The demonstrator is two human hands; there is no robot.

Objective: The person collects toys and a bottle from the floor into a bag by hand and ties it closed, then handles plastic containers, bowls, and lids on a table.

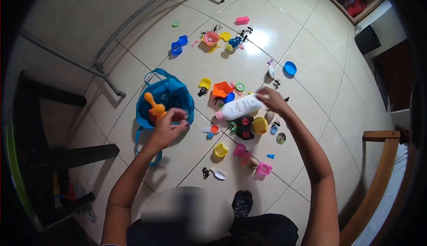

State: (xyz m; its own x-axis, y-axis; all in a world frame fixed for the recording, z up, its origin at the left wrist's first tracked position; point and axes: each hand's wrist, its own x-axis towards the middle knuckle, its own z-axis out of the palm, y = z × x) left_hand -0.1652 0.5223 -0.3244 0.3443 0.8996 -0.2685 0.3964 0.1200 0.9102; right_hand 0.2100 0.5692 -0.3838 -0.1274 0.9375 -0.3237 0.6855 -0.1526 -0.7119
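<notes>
My right hand (273, 99) grips the bottom end of a white bottle (242, 106) with a pink cap. The bottle is tilted above the scattered toys, its cap pointing left. At the near rim of a blue bag (189, 100), my left hand (168, 130) has its fingers curved and apart, with nothing seen between them. An orange toy (155, 107) sticks up from the bag just beyond that hand; its lower part is hidden. Under and beside the bottle are an orange star-shaped cup (222, 90), a black and red mask-like piece (245, 128) and a yellow cup (259, 125).
Nearer me lie a yellow mould (220, 150), pink pieces (264, 169) and a white spoon (218, 174). Farther off are a pink bowl (210, 38), blue toy (179, 45) and blue dish (290, 68). A metal frame (129, 19) and dark wooden furniture (84, 157) flank the left.
</notes>
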